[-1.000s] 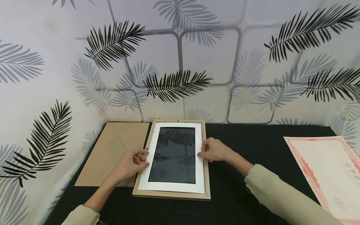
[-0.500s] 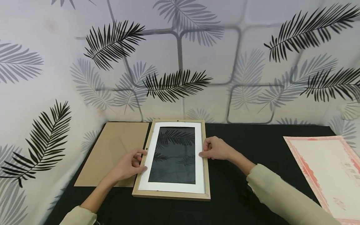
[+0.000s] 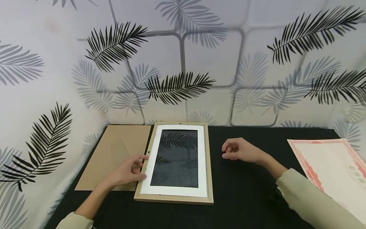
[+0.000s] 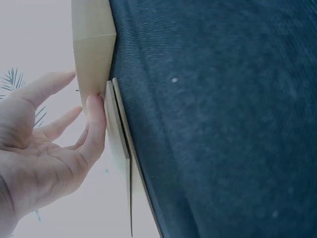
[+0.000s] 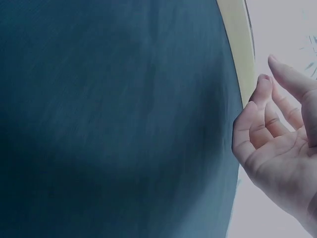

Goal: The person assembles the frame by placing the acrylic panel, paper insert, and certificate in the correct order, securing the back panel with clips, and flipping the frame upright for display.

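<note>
A light wooden picture frame [image 3: 210,178] lies flat on the black cloth in the head view. Inside it sits a white mat [image 3: 202,159] around a dark, glossy pane [image 3: 175,159] that mirrors the leaf pattern. At the frame's left side, my left hand [image 3: 127,171] rests its thumb and fingertips on the edge, fingers loosely bent. The left wrist view shows a finger of that hand against the frame's side [image 4: 94,54]. My right hand [image 3: 243,150] hovers to the right of the frame, apart from it, with loosely curled fingers and nothing held.
Left of the frame lies a brown backing board [image 3: 114,149], partly under my left hand; the left wrist view shows two thin stacked boards [image 4: 116,129]. A sheet with a pink-red border [image 3: 323,156] lies at the right. Behind the black cloth [image 3: 243,197] hangs a leaf-patterned curtain [image 3: 211,105].
My right hand has let go of the mat's right edge and moved right, off the frame. My left hand has slid slightly left, from the mat onto the frame's edge.
</note>
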Demonstrator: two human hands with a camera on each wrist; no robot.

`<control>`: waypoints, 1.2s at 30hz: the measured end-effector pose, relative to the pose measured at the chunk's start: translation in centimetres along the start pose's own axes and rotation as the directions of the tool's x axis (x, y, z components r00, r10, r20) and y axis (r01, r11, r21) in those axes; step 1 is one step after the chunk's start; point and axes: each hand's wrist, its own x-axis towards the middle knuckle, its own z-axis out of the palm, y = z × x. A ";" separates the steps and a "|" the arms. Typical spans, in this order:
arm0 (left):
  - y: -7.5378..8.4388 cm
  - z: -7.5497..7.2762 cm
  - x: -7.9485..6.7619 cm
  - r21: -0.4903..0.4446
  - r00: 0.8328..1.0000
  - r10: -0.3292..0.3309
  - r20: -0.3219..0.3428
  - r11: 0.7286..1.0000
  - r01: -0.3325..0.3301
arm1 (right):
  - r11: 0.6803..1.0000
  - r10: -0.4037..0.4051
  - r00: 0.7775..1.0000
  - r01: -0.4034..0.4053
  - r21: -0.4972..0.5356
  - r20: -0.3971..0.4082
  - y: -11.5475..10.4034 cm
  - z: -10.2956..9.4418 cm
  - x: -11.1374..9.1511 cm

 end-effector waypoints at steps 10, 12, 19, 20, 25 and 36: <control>0.4 -0.8 -0.8 0.006 0.994 0.013 0.105 1.000 -0.014 | 0.994 0.091 0.990 -0.097 -0.053 -0.111 2.4 -5.2 -6.4; 0.5 -0.9 -0.8 0.024 0.993 0.028 0.117 0.999 -0.031 | 0.989 0.120 0.984 -0.130 -0.071 -0.133 2.8 -6.3 -7.8; 0.6 -1.0 -0.9 -0.026 0.988 0.009 0.154 1.000 -0.005 | 0.956 0.231 0.951 -0.261 -0.136 -0.204 3.9 -9.9 -12.3; 0.6 -1.0 -0.9 -0.033 0.988 0.005 0.155 0.999 0.000 | 0.952 0.242 0.948 -0.274 -0.140 -0.207 4.1 -10.4 -12.9; 0.8 -1.0 -1.0 -0.056 0.987 -0.012 0.161 0.998 0.021 | 0.924 0.301 0.926 -0.342 -0.168 -0.229 4.9 -12.2 -14.8; 1.0 -1.1 -0.9 -0.035 0.985 -0.019 0.170 0.999 0.025 | 0.861 0.347 0.877 -0.438 -0.258 -0.333 5.4 -12.3 -18.2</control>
